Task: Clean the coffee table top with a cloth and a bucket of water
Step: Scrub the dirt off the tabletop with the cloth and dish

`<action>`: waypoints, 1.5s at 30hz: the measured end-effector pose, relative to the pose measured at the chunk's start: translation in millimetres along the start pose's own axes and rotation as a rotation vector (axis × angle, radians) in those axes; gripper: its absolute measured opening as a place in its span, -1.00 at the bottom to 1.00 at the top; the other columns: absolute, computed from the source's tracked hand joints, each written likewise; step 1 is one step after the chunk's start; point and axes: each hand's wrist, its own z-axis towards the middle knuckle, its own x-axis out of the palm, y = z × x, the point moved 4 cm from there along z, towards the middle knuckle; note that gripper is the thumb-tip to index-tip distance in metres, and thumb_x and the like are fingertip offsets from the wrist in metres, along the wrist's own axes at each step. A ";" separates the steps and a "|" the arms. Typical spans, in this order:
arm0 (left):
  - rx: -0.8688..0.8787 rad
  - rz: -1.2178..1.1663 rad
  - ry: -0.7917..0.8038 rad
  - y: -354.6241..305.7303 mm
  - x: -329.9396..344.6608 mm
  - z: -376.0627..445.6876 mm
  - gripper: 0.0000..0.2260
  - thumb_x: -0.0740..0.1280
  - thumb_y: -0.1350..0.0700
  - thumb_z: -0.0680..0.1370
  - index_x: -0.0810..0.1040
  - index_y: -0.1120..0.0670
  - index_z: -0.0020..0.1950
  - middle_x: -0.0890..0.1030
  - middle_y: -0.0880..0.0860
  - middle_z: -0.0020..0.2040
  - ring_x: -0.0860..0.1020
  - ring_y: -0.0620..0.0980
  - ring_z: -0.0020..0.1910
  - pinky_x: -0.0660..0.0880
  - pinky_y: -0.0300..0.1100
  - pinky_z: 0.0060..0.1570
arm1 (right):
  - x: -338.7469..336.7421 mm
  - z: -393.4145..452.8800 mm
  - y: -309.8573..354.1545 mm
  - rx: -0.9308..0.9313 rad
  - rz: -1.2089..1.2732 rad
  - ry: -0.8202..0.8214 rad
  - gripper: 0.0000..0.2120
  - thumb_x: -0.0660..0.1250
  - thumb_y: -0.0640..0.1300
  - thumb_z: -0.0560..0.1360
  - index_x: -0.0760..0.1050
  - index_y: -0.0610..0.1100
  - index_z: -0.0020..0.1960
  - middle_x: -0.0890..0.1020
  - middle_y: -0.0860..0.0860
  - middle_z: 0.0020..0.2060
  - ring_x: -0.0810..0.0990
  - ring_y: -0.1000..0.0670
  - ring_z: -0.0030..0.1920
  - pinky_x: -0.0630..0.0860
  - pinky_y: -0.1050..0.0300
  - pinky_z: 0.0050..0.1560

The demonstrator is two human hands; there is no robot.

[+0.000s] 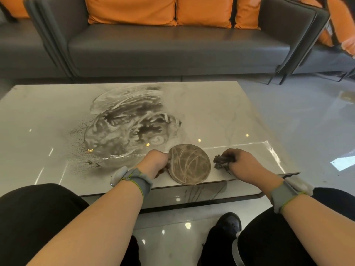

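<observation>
Here, sitting at the near edge of the coffee table [221, 112], knees in black trousers showing at the bottom. Left hand [156, 162] closing on the left rim of a round brownish disc [189, 164], fingers curled around its edge; disc lying flat at the near edge of the top, streaked with pale wipe marks. Right hand [243, 164] bunching a dark cloth [222, 160] tight in a fist, cloth poking out leftward, just right of the disc and resting on the table. Spreading across the middle and left of the pale glossy top, a large dark wet smear [130, 123] with speckles along its left side. Standing beyond the far edge, a grey sofa [172, 48] with orange cushions [130, 10]. Wearing grey wrist bands on both arms.
</observation>
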 end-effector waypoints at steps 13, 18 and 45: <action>0.284 -0.090 -0.022 -66.2 11.1 -52.3 -0.88 0.32 0.17 0.59 0.57 0.16 -0.12 0.69 0.19 -0.24 0.62 0.06 -0.41 0.58 -0.15 -0.43 | -44.6 5.4 2.6 0.167 0.441 -0.204 -0.84 0.29 -0.22 0.49 0.59 -0.03 -0.03 0.70 -0.13 -0.27 0.67 -0.15 -0.20 0.61 -0.03 -0.09; 0.623 0.142 -0.156 -95.2 28.6 -61.9 -0.86 0.36 0.05 0.52 0.60 0.02 -0.23 0.69 0.02 -0.35 0.68 0.04 -0.31 0.65 0.01 -0.21 | -66.7 5.4 -9.8 0.241 0.940 -0.434 -0.75 0.17 -0.27 0.50 0.55 -0.05 0.03 0.70 -0.15 -0.14 0.68 -0.17 -0.13 0.62 -0.09 -0.04; 1.165 0.714 -0.419 33.2 88.2 -42.9 -0.91 0.37 0.12 0.51 0.65 -0.04 -0.05 0.66 -0.11 -0.15 0.56 -0.02 -0.09 0.52 -0.10 -0.30 | 72.1 11.9 34.7 -0.425 -0.107 -0.116 -0.73 0.26 -0.13 0.54 0.45 -0.02 0.23 0.53 -0.02 0.11 0.57 -0.08 -0.05 0.54 0.01 -0.14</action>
